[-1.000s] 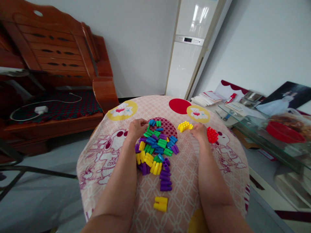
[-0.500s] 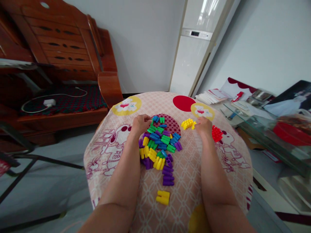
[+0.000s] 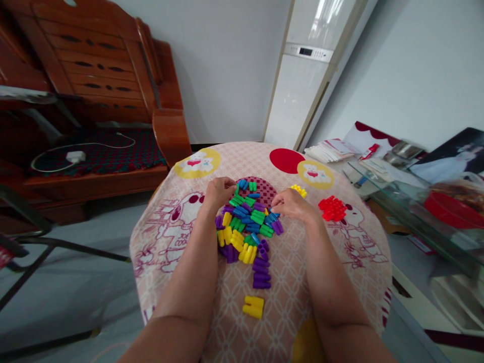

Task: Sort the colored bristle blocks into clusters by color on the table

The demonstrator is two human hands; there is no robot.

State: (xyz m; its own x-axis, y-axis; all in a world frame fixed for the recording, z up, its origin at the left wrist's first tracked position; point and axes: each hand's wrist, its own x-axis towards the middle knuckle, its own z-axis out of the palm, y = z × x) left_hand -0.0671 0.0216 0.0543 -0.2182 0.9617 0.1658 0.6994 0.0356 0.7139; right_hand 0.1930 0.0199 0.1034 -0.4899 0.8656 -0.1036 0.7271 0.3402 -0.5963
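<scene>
A mixed heap of plastic building blocks (image 3: pixel 242 217) in green, blue, purple and yellow lies on a round table. My left hand (image 3: pixel 220 191) is at the heap's far left edge, its fingers curled together. A small green block (image 3: pixel 237 190) shows at the left fingertips; the fingers partly hide what they pinch. Over the heap's right edge is my right hand (image 3: pixel 289 203), fingers reaching left, slightly apart, by a blue block (image 3: pixel 270 219) and a small yellow piece (image 3: pixel 265 211). Behind that hand a yellow group (image 3: pixel 298 190) is partly hidden. Farther right lies a red group (image 3: pixel 333 208).
A pair of yellow blocks (image 3: pixel 253 307) lies near my side of the patterned tablecloth (image 3: pixel 280 312). Purple blocks (image 3: pixel 261 275) trail from the heap toward me. On the right stands a glass shelf (image 3: pixel 401 196) with papers and a red bowl (image 3: pixel 454 209); on the left, a wooden bench (image 3: pixel 172 133).
My right hand has moved left from beside the yellow group to the heap's right edge, uncovering more of the red group. My left hand stays in place.
</scene>
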